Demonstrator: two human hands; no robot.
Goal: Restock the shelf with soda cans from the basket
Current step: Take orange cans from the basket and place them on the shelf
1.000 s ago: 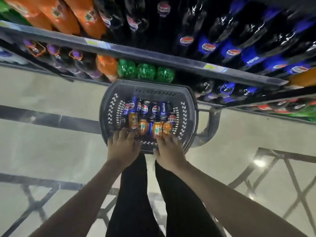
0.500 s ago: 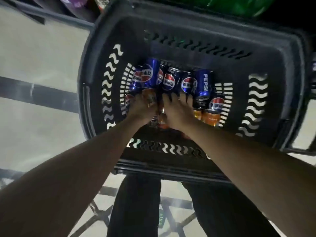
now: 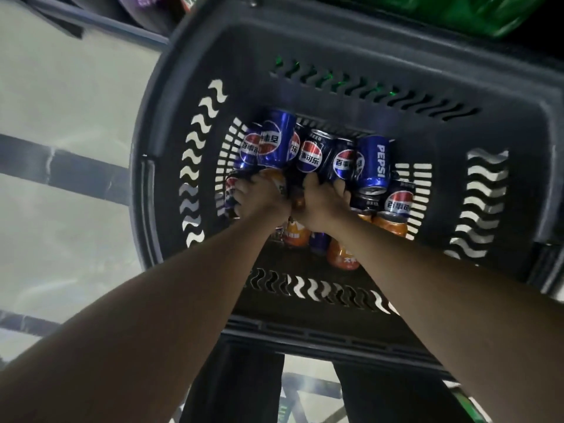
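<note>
While both hands dig, basket (image 3: 335, 53) holds cans (orange: four)

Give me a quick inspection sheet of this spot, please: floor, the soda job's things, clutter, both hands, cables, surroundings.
Surface: pale floor with dark stripes; the basket stands on it.
Job's things: dark plastic basket with slotted walls; blue cans piled at its far side, orange cans nearer the person.
Clutter: nothing seen.
Hands: left hand and right hand are both down among the cans, fingers curled; which can each grips is hidden.
Cables: nothing seen.
Surroundings: shelf rail at top left, green bottles beyond the basket, the person's dark trousers below.
</note>
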